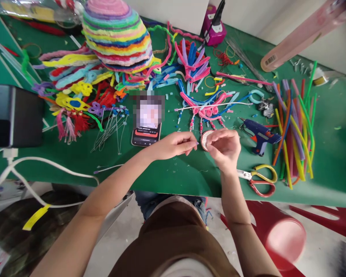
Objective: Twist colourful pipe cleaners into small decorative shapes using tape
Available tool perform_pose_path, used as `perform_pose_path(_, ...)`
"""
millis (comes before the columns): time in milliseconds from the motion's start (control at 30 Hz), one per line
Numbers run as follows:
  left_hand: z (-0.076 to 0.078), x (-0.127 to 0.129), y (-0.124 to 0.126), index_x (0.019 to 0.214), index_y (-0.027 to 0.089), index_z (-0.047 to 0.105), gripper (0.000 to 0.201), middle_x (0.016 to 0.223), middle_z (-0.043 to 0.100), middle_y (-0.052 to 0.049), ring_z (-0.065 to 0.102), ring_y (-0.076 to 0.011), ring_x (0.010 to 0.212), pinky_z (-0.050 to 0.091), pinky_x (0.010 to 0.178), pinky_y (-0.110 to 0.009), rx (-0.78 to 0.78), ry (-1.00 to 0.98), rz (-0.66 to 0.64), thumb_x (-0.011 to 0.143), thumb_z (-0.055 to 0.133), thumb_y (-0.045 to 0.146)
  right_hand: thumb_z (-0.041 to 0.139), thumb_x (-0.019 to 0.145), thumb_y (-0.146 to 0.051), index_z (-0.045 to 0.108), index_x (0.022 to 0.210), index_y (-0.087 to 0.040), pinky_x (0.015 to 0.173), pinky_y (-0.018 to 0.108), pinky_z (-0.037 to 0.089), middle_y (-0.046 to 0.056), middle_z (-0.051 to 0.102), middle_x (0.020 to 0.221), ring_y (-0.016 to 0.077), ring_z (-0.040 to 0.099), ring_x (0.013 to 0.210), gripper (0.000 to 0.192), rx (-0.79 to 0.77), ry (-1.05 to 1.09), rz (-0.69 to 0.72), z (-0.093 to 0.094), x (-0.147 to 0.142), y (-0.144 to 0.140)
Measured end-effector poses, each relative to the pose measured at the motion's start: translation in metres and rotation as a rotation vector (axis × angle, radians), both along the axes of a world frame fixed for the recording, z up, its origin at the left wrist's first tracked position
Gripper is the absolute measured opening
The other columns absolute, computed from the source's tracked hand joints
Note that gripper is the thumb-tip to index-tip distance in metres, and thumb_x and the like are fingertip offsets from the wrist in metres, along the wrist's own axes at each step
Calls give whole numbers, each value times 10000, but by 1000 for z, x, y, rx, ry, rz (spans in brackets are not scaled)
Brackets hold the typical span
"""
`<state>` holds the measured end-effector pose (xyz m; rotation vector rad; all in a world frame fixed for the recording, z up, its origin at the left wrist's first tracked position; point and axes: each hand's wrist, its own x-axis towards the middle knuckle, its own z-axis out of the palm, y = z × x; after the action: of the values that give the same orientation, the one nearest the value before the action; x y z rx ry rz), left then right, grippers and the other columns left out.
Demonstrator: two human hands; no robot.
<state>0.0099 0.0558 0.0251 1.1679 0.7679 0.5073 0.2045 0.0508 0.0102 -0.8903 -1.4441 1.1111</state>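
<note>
My left hand (178, 145) is closed in a pinch over the front of the table, with a tiny purple tip showing at its fingertips; the rest of that item is hidden. Close by on the right, my right hand (225, 148) has its thumb and fingertips together, and I cannot make out what is between them. Partly behind those fingers lies a small round dish (205, 137) that looks full of tiny beads. Beyond both hands rests a pink and blue pipe-cleaner piece (209, 109) with beaded strands hanging from it. A thin white cord (216, 106) lies across it.
A phone (146, 134) lies left of my hands. At right are a blue glue gun (259, 134), scissors (261, 179) and a bundle of pipe cleaners (295, 130). A striped pipe-cleaner hat (118, 38) stands behind. White cable (57, 161) crosses the left edge.
</note>
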Motion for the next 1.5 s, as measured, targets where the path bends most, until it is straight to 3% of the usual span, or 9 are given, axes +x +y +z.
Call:
perform_pose_path(200,3,2,-3,851,168,542,258,617,502,42,381,-61,489,305,474,-215,16,-73,-10,922,526,415,766,744,-329,490,919,-292,556,229,520,-61,501,764,89,582,650,329,-123,149,6,-12,-17,-5)
perform_pose_path(833,5,3,-5,771,176,497,323,598,527,36,383,-59,480,297,467,-218,-17,-111,-12,913,547,462,760,759,-333,480,932,-313,493,217,522,-62,488,762,95,575,647,330,-115,162,40,-12,-20,-9)
perform_pose_path(1067,4,2,-4,760,173,501,298,601,548,34,389,-54,476,301,464,-211,7,-84,-5,922,537,421,741,772,-194,536,961,-300,576,227,555,-57,535,789,88,619,684,299,-13,153,43,-9,-20,-8)
perform_pose_path(1333,1,0,-2,793,154,549,315,651,641,2,412,-41,437,331,443,-202,-10,-24,-8,906,558,448,731,752,-84,527,1112,-300,723,309,570,-38,720,869,126,703,757,467,162,-118,21,-9,-4,-9)
perform_pose_path(1500,-2,0,-1,854,155,548,244,714,659,-5,510,-54,520,394,497,-192,22,-9,19,918,550,390,723,760,-93,522,1027,-280,700,310,544,-53,719,804,128,694,737,384,163,-155,-55,-5,0,-7)
